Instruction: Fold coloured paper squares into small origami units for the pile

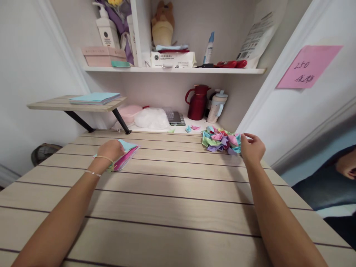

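My left hand (pixel 111 150), fingers curled shut, grips the light blue top sheet (pixel 128 145) of a small stack of coloured square paper (pixel 126 159) on the table's left side. The blue sheet is bent up at one side, and pink paper shows below it. At the right rear of the table lies a heap of folded origami pieces (pixel 218 139) in blue, pink, green and purple. My right hand (pixel 253 148) is at the heap's right edge, thumb and forefinger pinched on a blue origami piece (pixel 238 139). Its other fingers are curled.
A raised wooden shelf (pixel 55 103) at left bears more coloured paper (pixel 96 97). Behind the table stand a red jug (pixel 198 102), a tumbler (pixel 217 107) and a white plastic bag (pixel 151 118). Loose origami (pixel 188 129) lies near the back edge. Another person's hand (pixel 347 165) shows at right.
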